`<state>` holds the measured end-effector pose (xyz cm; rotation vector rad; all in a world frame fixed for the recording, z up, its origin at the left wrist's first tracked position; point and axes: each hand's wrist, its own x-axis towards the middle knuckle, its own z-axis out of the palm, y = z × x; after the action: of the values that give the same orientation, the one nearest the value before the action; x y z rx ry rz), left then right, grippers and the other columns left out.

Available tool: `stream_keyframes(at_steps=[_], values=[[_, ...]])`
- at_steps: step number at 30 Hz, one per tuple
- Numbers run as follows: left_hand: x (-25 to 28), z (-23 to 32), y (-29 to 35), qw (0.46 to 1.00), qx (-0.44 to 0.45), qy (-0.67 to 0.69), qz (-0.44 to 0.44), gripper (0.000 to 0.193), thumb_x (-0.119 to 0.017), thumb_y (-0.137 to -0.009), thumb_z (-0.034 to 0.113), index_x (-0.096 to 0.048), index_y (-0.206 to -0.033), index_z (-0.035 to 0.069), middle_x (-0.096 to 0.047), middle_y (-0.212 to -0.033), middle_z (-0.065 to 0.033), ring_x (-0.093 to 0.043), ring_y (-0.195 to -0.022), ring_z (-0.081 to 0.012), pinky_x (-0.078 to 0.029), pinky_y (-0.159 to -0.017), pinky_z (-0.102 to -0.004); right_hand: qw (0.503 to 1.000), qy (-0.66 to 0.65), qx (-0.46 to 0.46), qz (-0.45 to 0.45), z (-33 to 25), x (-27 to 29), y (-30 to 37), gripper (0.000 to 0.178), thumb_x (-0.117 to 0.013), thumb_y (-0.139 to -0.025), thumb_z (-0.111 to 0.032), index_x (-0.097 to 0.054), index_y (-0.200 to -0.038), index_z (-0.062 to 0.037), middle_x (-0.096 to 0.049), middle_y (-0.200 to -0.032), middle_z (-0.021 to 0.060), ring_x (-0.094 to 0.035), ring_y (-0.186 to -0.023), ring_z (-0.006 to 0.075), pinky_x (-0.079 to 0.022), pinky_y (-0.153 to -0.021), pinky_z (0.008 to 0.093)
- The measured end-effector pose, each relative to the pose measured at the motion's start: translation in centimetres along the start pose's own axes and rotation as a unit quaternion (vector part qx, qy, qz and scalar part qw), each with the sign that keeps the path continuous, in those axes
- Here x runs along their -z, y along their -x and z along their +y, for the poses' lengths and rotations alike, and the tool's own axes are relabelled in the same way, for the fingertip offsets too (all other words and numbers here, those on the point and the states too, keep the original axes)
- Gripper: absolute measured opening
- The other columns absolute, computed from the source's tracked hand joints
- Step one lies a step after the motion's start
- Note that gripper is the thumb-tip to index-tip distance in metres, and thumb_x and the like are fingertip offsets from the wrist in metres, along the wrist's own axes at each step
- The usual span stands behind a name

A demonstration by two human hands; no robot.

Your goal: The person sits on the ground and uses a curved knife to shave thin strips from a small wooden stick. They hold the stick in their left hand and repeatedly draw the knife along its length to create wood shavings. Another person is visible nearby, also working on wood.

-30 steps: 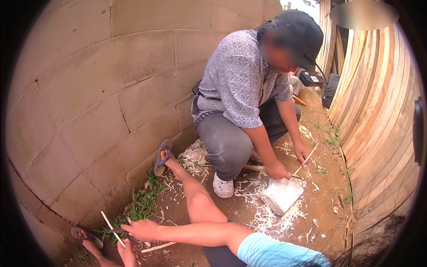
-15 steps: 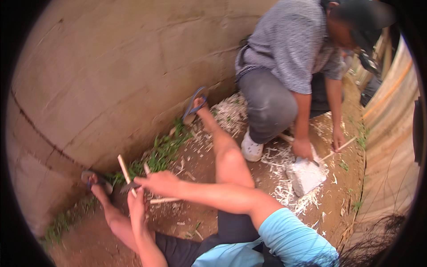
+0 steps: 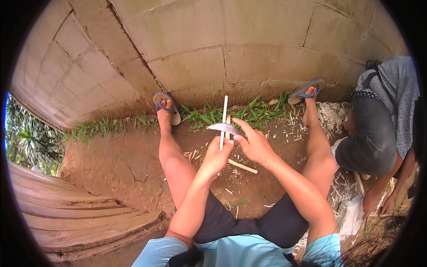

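My left hand [image 3: 216, 156] is closed round the lower end of a slim pale wooden stick [image 3: 225, 107], which points up and away from me. In my right hand [image 3: 254, 144] is a knife with a curved grey blade [image 3: 218, 127]; its handle is hidden in the palm. The blade lies across the stick just above my left fingers. Behind the blade shows the end of another pale wood piece [image 3: 228, 120]; whether it is held or lies below I cannot tell. Beyond my hands, a short wooden strip [image 3: 243, 167] appears to lie on the dirt.
A block wall [image 3: 187, 58] rises ahead, with grass [image 3: 253, 113] along its foot. My sandalled feet rest near it. At right a co-worker [image 3: 378, 138] crouches over wood shavings [image 3: 333, 115] and a pale block [image 3: 351, 216]. Weathered boards [image 3: 80, 209] stand at left.
My view has swung left, so the co-worker is now at the right edge and my hands are near the middle. The knife and stick remain in my hands, with the blade still across the stick.
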<state>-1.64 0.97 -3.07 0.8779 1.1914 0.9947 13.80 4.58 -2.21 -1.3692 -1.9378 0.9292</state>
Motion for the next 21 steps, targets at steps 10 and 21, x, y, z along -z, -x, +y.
stream_keyframes(at_steps=[10, 21], values=[[-0.4, 0.1, -0.1, 0.999, -0.038, -0.026, -0.018, 0.018, -0.054, -0.097, 0.025, -0.045, -0.094, 0.010, -0.040, -0.056, 0.0062, -0.031, -0.037, -0.0034, -0.022, -0.033, -0.0220, 0.999, 0.021, -0.012, -0.033, -0.5, 1.6, 0.1, 0.028, -0.056, -0.092, -0.024, -0.049, -0.117, -0.0144, -0.066, -0.084, 0.0195, -0.064, -0.082, 0.0419, -0.048, -0.068, 0.0493], [0.4, 0.0, 0.4, 1.000, -0.011, 0.001, -0.019, 0.017, -0.056, -0.096, 0.025, -0.046, -0.093, 0.011, -0.039, -0.056, 0.0066, -0.030, -0.037, -0.0030, -0.022, -0.033, -0.0216, 0.998, -0.002, 0.036, -0.059, 0.0, 1.0, -0.4, 0.029, -0.055, -0.093, -0.026, -0.052, -0.117, -0.0106, -0.066, -0.085, 0.0213, -0.064, -0.084, 0.0414, -0.049, -0.070, 0.0477]])
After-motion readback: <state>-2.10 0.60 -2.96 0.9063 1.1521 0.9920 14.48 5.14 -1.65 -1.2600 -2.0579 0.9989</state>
